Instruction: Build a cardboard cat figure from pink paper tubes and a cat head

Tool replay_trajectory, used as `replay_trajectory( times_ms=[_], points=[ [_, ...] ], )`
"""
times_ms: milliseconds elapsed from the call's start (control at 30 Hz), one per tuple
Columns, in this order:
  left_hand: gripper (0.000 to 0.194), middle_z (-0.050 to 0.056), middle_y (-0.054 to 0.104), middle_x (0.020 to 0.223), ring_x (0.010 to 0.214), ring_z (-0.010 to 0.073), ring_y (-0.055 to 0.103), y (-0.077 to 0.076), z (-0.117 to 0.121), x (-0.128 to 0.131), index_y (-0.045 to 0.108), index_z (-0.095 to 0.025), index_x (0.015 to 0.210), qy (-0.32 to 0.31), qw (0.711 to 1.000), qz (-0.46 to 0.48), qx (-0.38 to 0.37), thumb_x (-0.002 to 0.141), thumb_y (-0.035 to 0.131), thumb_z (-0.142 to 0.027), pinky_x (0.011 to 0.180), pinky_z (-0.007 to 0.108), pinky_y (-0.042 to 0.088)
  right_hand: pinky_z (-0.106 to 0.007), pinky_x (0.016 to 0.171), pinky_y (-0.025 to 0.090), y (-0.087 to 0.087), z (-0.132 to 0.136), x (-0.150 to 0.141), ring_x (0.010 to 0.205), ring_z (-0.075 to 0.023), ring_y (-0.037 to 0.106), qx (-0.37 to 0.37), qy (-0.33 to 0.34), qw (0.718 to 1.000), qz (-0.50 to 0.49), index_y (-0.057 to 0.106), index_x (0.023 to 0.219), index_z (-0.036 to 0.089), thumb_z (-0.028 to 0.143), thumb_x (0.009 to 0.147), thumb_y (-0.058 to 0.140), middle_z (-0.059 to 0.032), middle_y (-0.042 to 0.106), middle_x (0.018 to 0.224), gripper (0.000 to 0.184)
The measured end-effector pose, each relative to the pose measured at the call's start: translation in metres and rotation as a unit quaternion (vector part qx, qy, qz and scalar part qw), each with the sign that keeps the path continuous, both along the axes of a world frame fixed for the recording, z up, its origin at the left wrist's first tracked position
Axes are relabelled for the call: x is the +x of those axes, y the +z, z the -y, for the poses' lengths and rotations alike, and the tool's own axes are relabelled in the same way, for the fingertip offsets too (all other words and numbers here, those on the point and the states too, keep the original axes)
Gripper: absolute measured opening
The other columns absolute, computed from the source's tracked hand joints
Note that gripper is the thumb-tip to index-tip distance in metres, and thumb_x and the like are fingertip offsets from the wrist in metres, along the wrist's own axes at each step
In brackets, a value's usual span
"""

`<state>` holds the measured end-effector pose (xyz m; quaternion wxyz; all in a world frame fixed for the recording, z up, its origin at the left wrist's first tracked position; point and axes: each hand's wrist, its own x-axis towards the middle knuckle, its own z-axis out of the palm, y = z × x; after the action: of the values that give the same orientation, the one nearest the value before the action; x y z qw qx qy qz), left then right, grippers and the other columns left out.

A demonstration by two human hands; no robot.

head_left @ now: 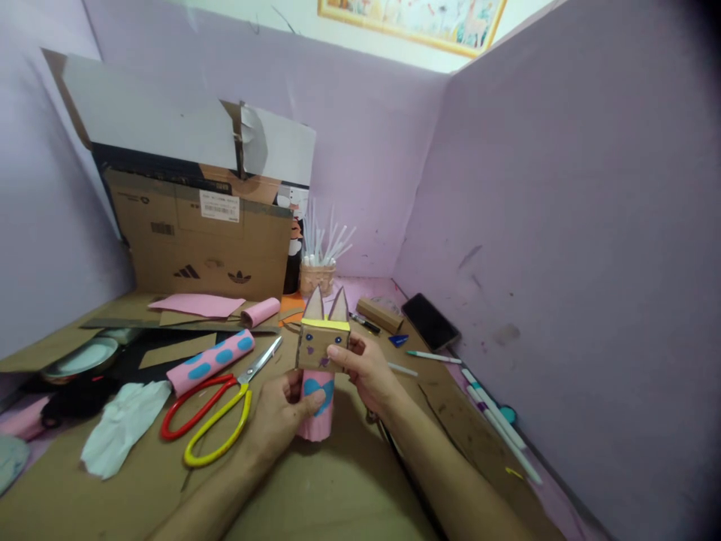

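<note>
Left hand: grasping the pink tube, thumb over its blue heart.
Right hand: grasping the cardboard head by its side and front.
Cardboard head: between the hands, directly above the upright tube, ears up; whether joined, cannot tell.
Scissors: left of the hands, touching the spotted tube.
Phone: near the right wall.
</note>
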<state>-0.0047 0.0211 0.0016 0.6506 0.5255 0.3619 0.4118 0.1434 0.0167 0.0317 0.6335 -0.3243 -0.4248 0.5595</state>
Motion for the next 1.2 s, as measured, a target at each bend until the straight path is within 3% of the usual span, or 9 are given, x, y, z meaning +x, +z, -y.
replay_trajectory(
  times_ms=[133,300,500,667,867,1200],
  points=[
    [0.038,0.007,0.072,0.072,0.067,0.0208,0.064,-0.002,0.003,0.001,0.070,-0.010,0.087,0.022,1.000,0.002,-0.010,0.058,0.079,-0.032,0.067,0.032,0.052,-0.038,0.085,0.048,0.000,0.001,0.000,0.090,-0.0251,0.067,0.001,0.012,1.000,0.006,0.070,0.093,0.017,0.023,0.061,0.077,-0.0063,0.074,0.092,0.033],
    [0.041,0.010,0.073,0.087,0.077,0.0236,0.065,0.000,0.005,0.002,0.068,-0.012,0.095,0.015,0.999,0.034,-0.001,0.063,0.076,-0.036,0.072,0.034,0.052,-0.038,0.085,0.048,0.001,0.001,0.001,0.089,-0.0245,0.067,0.008,0.014,1.000,0.007,0.070,0.093,0.017,0.025,0.063,0.076,-0.0066,0.074,0.093,0.032],
    [0.042,0.010,0.072,0.083,0.078,0.0244,0.065,0.004,0.005,0.003,0.068,-0.010,0.094,0.037,0.999,0.011,0.002,0.064,0.074,-0.040,0.074,0.035,0.051,-0.038,0.084,0.049,0.001,0.001,0.000,0.089,-0.0247,0.067,0.005,0.011,1.000,0.015,0.070,0.094,0.018,0.025,0.061,0.077,-0.0056,0.074,0.093,0.034],
    [0.051,0.006,0.068,0.086,0.077,0.0220,0.063,0.010,0.008,0.001,0.062,-0.014,0.099,-0.056,0.998,-0.029,0.004,0.057,0.079,-0.037,0.066,0.030,0.051,-0.036,0.083,0.050,0.005,0.001,0.006,0.086,-0.0240,0.068,0.018,-0.028,0.999,-0.035,0.070,0.091,0.018,0.025,0.064,0.074,-0.0045,0.074,0.087,0.028],
    [0.041,0.005,0.065,0.082,0.050,0.0122,0.060,0.007,0.013,0.003,0.059,-0.013,0.089,-0.146,0.979,-0.001,-0.144,0.059,0.075,-0.037,0.040,0.021,0.045,-0.038,0.087,0.048,0.009,0.003,0.008,0.094,-0.0268,0.066,0.015,-0.047,0.997,-0.064,0.068,0.091,0.019,0.023,0.061,0.072,-0.0038,0.075,0.085,0.031],
    [0.038,0.006,0.065,0.068,0.038,0.0070,0.050,0.010,0.017,0.004,0.057,-0.011,0.075,-0.142,0.980,0.047,-0.129,0.057,0.074,-0.041,0.031,0.016,0.032,-0.039,0.089,0.046,0.012,0.012,0.004,0.094,-0.0262,0.065,0.046,0.030,0.998,-0.009,0.070,0.085,0.019,0.023,0.065,0.072,-0.0054,0.073,0.091,0.020]
  ],
)
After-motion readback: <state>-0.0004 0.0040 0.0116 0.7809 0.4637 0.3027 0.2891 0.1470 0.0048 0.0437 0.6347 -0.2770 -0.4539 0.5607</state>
